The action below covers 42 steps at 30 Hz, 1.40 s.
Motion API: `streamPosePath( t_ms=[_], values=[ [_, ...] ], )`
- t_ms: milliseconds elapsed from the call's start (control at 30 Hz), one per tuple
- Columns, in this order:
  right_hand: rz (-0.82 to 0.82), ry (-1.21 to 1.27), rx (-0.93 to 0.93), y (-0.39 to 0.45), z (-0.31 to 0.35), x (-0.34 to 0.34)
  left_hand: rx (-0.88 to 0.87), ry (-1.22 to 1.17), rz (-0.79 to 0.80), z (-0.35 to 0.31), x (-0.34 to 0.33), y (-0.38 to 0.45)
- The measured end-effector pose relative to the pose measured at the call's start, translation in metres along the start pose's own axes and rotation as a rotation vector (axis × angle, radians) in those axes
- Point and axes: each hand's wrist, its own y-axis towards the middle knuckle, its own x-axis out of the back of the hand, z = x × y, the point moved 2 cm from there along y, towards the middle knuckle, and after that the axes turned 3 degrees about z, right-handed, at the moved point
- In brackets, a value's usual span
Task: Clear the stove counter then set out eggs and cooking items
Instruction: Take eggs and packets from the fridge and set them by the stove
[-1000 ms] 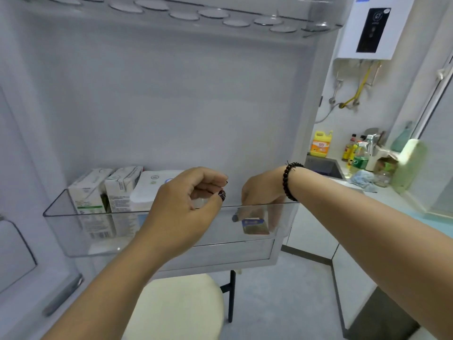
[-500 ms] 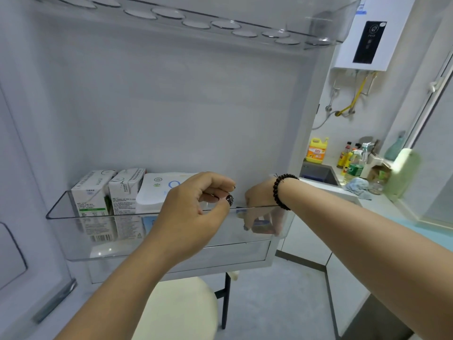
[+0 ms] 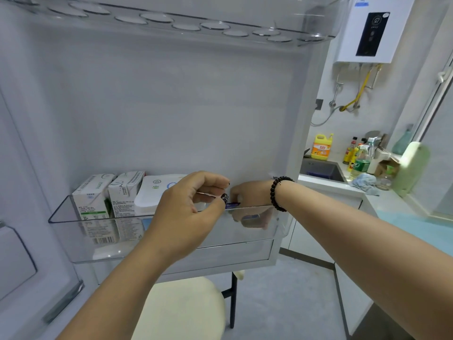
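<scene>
Eggs are not in view; the open fridge door fills the picture, its clear bin holding two cartons and a white pack. The right hand reaches into the bin, fingers curled on a small blue packet. The left hand hovers at the rim, loosely curled, holding nothing I can see
</scene>
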Motion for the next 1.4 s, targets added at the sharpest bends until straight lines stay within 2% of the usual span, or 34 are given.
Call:
streamPosePath(
  t_ms=[133, 267, 400, 533, 633, 833, 1000, 1133, 1233, 1400],
  values=[
    [-0.196, 0.041, 0.044, -0.020, -0.002, 0.019, 0.119, -0.156, -0.065, -0.003, 0.003, 0.005],
    [-0.366, 0.388, 0.168, -0.066, 0.003, 0.046, 0.294, -0.331, -0.169, -0.007, 0.007, 0.015],
    [-0.594, 0.143, 0.252, -0.111, 0.010, 0.053, 0.380, -0.444, -0.094, -0.019, -0.001, 0.024],
    [-0.704, 0.015, 0.262, -0.130, 0.006, 0.037, 0.362, -0.381, 0.018, -0.032, -0.018, 0.031],
    [-0.764, 0.048, 0.272, -0.134, -0.005, 0.026, 0.336, -0.307, 0.065, -0.033, -0.032, 0.033],
    [-0.849, 0.460, 0.215, -0.150, -0.070, 0.000, 0.287, -0.187, 0.044, -0.033, -0.071, 0.041],
    [-0.932, 0.801, 0.164, -0.167, -0.119, -0.029, 0.060, 0.294, 0.062, -0.031, -0.114, 0.032],
    [-0.988, 1.046, 0.172, -0.176, -0.141, -0.051, -0.063, 0.632, -0.074, -0.032, -0.143, 0.017],
    [-0.977, 1.171, 0.179, -0.182, -0.151, -0.063, -0.106, 0.643, -0.172, -0.036, -0.157, 0.007],
    [-0.903, 1.255, 0.212, -0.195, -0.163, -0.075, 0.013, 0.547, -0.275, -0.043, -0.160, -0.012]
  ],
)
